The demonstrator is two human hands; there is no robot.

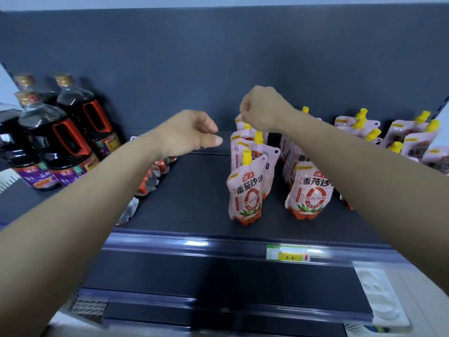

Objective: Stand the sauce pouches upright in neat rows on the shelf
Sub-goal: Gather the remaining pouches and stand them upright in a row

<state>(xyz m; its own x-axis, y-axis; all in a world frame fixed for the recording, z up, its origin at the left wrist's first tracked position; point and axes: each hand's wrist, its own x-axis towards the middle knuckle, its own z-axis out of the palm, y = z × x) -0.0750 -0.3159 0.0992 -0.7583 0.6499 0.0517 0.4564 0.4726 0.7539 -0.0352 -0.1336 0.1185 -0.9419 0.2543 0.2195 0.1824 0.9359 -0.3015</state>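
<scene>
- Pinching the top corner of the rearmost pouch (240,124) with the right hand (261,109), curled in tight, way back near the grey back panel (218,57)
- Hovering the left hand (192,132) just to the left of that, relaxed and loosely spread, gripping nothing, over bare dark shelf (194,190)
- Standing single file straight below the right hand: a left row of pink-white pouches with yellow spouts, ending at the front pouch (245,195), upright, label forward, red along the bottom
- Next to it, across a small gap: a second row led by another upright pouch (309,193), partly hidden behind the right forearm
- All sealed and opaque, so no telling what's inside beyond the printed labels
- Further right at the back: more of the same pouches (413,142), leaning and overlapping, not really in rows, yellow caps poking up
- Tucked under the left forearm: a line of orange-and-silver packs (151,178), mostly covered, so can't tell how exactly
- Over on the far left: a cluster of big bottles (70,139), upright, full of dark liquid, gold caps, orange handles, purple labels
- Down on the front rail, below the second row: a green-and-yellow price tag (289,254)
</scene>
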